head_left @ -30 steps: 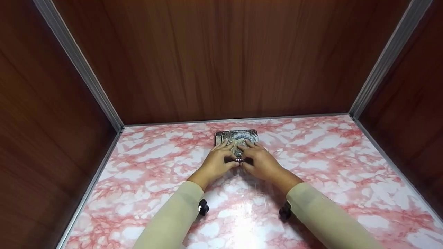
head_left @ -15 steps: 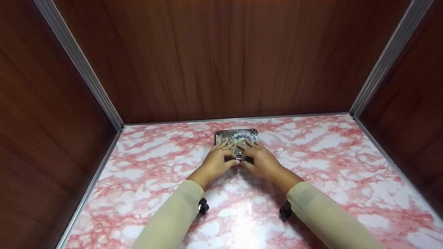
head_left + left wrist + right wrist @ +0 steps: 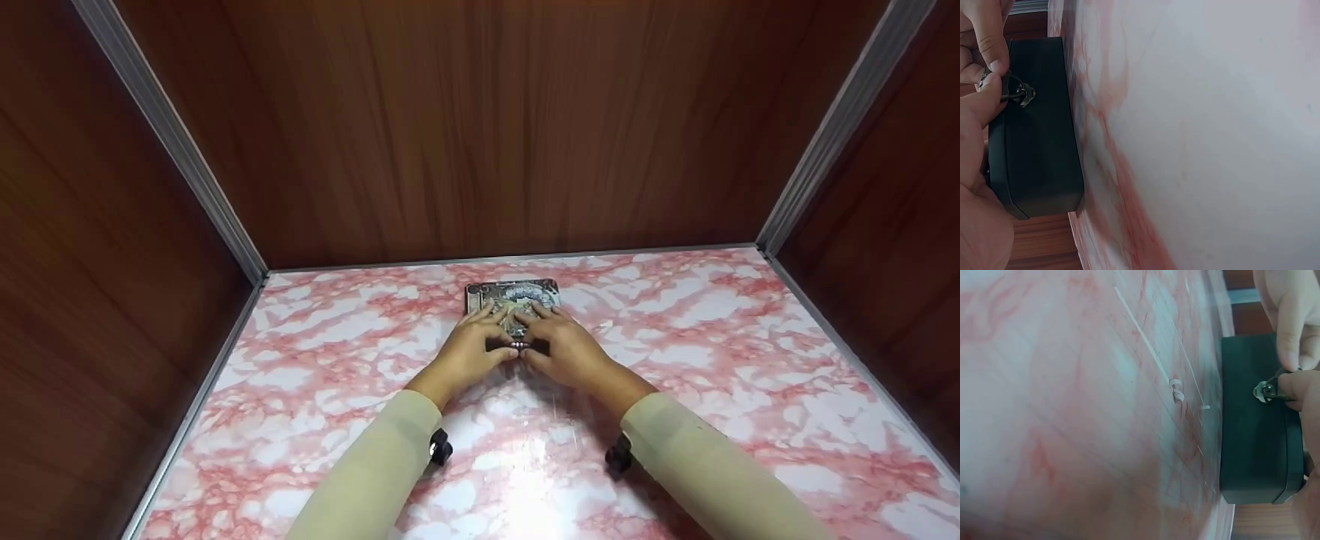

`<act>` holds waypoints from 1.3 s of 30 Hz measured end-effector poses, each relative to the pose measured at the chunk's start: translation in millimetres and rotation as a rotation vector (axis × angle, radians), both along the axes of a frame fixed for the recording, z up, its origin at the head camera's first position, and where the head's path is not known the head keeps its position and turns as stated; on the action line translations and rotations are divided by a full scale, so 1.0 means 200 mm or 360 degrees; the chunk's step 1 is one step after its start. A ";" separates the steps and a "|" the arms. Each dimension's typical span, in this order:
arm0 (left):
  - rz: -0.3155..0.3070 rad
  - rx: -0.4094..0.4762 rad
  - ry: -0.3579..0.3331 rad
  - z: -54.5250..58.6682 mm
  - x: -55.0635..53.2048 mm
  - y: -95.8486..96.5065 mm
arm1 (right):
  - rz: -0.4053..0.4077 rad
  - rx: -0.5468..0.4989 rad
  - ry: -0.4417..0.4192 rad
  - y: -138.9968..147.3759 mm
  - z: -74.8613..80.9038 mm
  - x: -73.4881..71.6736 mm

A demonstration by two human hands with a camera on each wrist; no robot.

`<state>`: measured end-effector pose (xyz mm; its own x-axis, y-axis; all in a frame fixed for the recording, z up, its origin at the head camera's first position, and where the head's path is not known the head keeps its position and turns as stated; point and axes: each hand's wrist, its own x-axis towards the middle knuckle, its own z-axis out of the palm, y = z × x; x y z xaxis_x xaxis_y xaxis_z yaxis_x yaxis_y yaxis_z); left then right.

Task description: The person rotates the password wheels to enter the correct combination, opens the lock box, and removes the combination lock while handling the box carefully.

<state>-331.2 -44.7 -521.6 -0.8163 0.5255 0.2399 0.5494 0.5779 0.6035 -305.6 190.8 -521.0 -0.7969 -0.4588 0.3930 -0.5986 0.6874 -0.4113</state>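
A small dark box (image 3: 536,291) with a patterned lid lies near the back of the table. Both wrist views show its dark green front wall (image 3: 1039,152) and a metal clasp (image 3: 1262,391) with a wire loop. My left hand (image 3: 471,346) rests its outer fingers on the lid, while thumb and index finger pinch the clasp from the left. From the right, my right hand (image 3: 568,349) does the same, its thumb close to the other thumb. The fingertips hide part of the loop. The lid looks closed down on the box.
The table (image 3: 337,420) has a red and white marbled top. Brown wood-look panels (image 3: 480,135) with grey metal edging rise at the back and both sides. Small pale scraps (image 3: 1176,391) lie on the table before the box.
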 end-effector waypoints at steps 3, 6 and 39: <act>0.0001 -0.0002 -0.0013 0.00 0.00 0.00 | 0.0004 0.0002 0.0012 0.00 0.00 0.00; -0.0004 0.0003 -0.0015 0.00 0.00 -0.01 | 0.0007 0.0002 0.0019 0.00 0.00 0.00; -0.0010 0.0002 -0.0037 0.00 0.00 -0.01 | -0.0003 0.0022 -0.0022 0.01 0.00 0.00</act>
